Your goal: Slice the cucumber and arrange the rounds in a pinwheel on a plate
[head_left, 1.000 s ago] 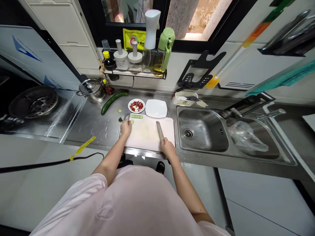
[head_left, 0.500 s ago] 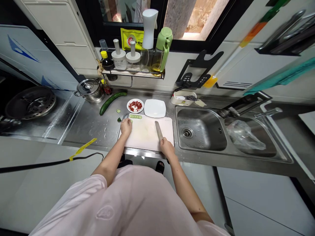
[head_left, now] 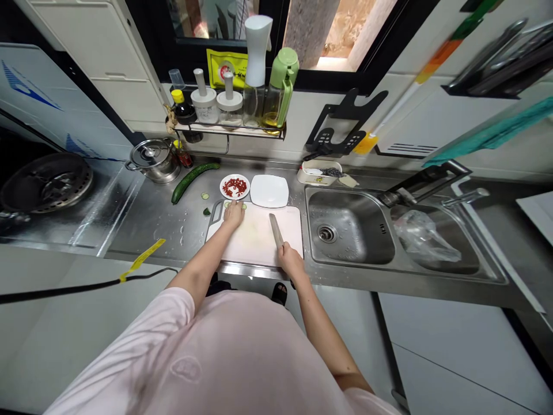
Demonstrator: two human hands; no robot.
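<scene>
My left hand (head_left: pixel 234 214) rests at the far edge of a white plastic cutting board (head_left: pixel 254 245), covering most of a row of cucumber slices (head_left: pixel 244 206). Whether its fingers grip any slices is hidden. My right hand (head_left: pixel 291 259) is closed on the handle of a kitchen knife (head_left: pixel 275 230), whose blade lies on the board pointing away from me. A whole green cucumber (head_left: pixel 194 181) lies on the steel counter to the left, with loose slices (head_left: pixel 204 196) near it.
A plate of chopped red chili (head_left: pixel 234 187) and a white square plate (head_left: pixel 269 191) stand beyond the board. To the right is a steel double sink (head_left: pixel 349 233). A steel pot (head_left: pixel 153 160) and a stove burner (head_left: pixel 46 181) are on the left, below a bottle shelf (head_left: pixel 228 129).
My left hand has slid toward the far edge of the board and now covers the cucumber slices. My right hand and the knife have barely moved.
</scene>
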